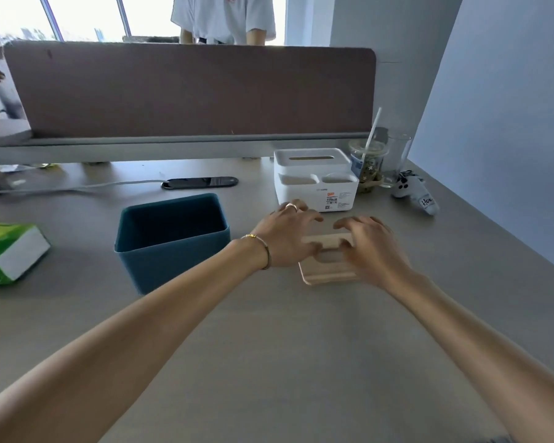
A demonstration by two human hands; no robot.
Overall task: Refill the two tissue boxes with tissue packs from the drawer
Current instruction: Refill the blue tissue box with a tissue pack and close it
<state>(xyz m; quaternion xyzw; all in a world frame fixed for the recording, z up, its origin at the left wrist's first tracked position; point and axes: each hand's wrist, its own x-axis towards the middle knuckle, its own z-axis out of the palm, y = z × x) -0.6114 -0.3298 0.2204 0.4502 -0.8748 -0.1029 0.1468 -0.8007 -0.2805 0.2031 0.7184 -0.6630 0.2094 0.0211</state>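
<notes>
A blue open-topped tissue box (173, 241) stands empty on the desk, its wooden lid (328, 270) lying flat to its right. Both my hands are on that lid: my left hand (288, 238) grips its left side with the thumb under the slot bar, and my right hand (370, 247) grips its right side. A white tissue box (315, 180) with a slot on top and two front compartments stands just behind my hands. A green and white tissue pack (7, 254) lies at the left edge of the desk.
A plastic cup with a straw (368, 164), a glass (397, 158) and a small plush toy (414, 193) stand at the back right by the wall. A black phone (200, 182) with a cable lies behind the blue box. A brown divider (189, 91) closes the back; a person stands beyond it.
</notes>
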